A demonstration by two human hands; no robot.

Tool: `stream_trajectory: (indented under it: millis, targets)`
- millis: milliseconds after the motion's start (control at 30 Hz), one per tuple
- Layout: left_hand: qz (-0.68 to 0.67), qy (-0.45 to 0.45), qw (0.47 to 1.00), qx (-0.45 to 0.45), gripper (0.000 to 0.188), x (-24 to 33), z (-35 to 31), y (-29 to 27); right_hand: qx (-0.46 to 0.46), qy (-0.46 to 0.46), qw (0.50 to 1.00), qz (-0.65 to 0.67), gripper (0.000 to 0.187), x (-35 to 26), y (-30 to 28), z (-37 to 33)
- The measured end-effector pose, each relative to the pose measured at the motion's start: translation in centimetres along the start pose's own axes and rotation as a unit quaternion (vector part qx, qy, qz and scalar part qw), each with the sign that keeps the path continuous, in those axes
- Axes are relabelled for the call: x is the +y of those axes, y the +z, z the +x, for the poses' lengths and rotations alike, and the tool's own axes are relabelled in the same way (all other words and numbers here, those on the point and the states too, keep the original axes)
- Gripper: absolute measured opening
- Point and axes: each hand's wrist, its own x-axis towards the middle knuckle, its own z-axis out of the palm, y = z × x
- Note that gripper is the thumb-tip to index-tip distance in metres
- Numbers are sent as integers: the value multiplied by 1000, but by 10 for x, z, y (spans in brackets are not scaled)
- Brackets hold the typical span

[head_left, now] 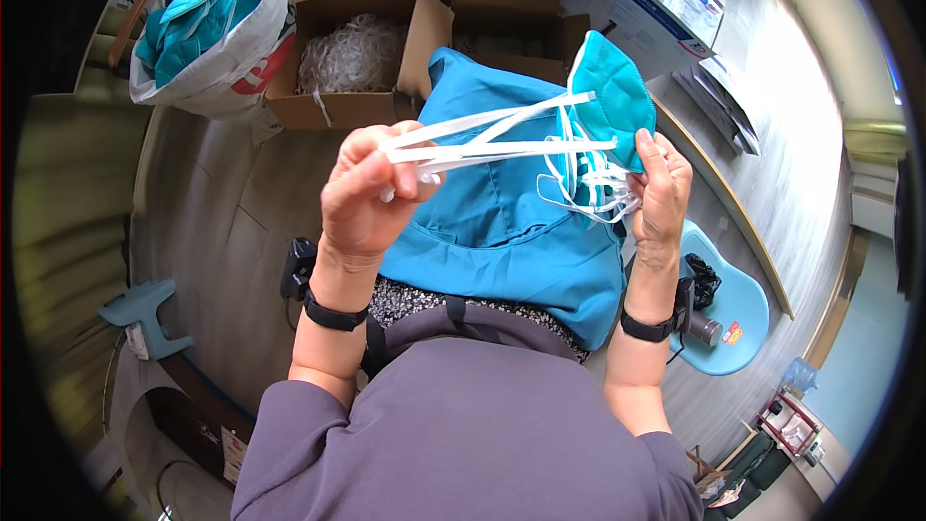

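Observation:
A teal face mask (612, 96) is held up over my lap by its lower right edge, between the thumb and fingers of my right hand (662, 183). White straps (502, 147) stretch from it leftward, pulled taut in the closed fingers of my left hand (374, 178). Beneath the mask, close to my right hand, hangs a bunch of more white straps (600, 183) with teal edges among them; how many masks are there I cannot tell. A blue apron (492, 203) covers my lap below both hands.
At the far left stands a white bag (217, 72) full of teal masks. Cardboard boxes (357, 108) sit ahead, one holding a tangle of white straps (355, 53). A white and blue carton (666, 19) is at far right; a light blue stool (733, 304) stands beside my right arm.

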Motion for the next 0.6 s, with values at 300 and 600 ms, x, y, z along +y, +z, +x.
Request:
stream_trajectory:
  millis: [300, 600]
  targets:
    - [238, -177, 952, 73, 29, -19, 7, 10, -11, -177, 885, -431, 29, 13, 16, -8]
    - [330, -222, 917, 31, 30, -18, 7, 31, -349, -129, 901, -224, 24, -20, 63, -24]
